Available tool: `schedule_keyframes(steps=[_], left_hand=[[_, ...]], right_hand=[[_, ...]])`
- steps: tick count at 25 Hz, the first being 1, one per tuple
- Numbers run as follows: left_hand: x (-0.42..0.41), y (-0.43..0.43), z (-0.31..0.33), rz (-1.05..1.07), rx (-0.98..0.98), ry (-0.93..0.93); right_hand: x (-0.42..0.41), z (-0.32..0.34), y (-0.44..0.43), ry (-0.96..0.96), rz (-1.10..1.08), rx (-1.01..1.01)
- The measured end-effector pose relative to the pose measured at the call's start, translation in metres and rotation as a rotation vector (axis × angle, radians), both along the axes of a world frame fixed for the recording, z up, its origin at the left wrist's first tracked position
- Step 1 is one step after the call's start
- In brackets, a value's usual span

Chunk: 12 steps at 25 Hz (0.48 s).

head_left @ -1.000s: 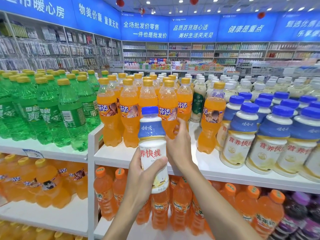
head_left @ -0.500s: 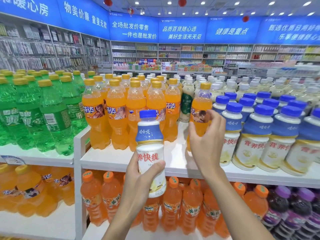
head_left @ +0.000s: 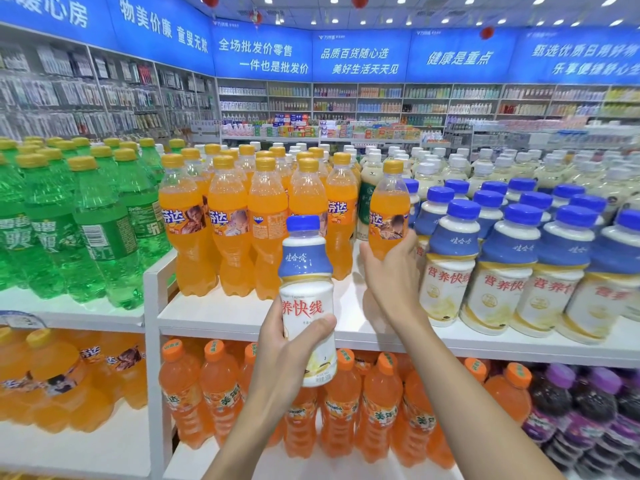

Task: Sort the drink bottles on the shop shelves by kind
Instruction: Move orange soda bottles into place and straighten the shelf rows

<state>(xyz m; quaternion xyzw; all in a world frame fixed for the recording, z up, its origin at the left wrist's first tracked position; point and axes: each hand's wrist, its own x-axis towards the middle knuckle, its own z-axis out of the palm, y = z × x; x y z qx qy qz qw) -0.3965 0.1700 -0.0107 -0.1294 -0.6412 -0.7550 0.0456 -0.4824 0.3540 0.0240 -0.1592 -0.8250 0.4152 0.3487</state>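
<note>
The right hand [head_left: 391, 271] has moved off the orange row and over to the stray orange soda bottle [head_left: 388, 216] standing at the edge of the blue-capped milk drinks, and its grip is now wrapped round that bottle's lower half; a second ago it was only reaching between the rows. The left hand [head_left: 294, 341], at about 6 o'clock from the orange group, still holds a blue-capped milk bottle [head_left: 306, 289] upright in front of the shelf [head_left: 242, 310], fingers closed round its white label. To my eye this is a swap in the making: the soda goes left to its own kind, the milk drink takes its place. Counting what shows plainly: two bottles in hand, five orange sodas in the front row [head_left: 252, 220] with more behind, and four milk drinks along the front at 3 o'clock [head_left: 502, 265], rows behind them too many to count.
</note>
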Motion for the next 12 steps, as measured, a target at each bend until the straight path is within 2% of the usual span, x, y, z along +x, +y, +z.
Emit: schedule_keyframes(steps=[4,9,12], left_hand=[[0.0,-0.002,0.0,0.004,0.004,-0.01],[-0.002,-0.004,-0.002,-0.003,0.012,-0.01],[-0.002,-0.003,-0.002,-0.007,0.001,-0.005]], right_hand=[[-0.003,-0.013,0.009,-0.005,0.074,-0.027],[0.008,-0.017,0.016,-0.01,0.425,-0.217],[0.007,-0.015,0.012,-0.014,0.493,-0.246]])
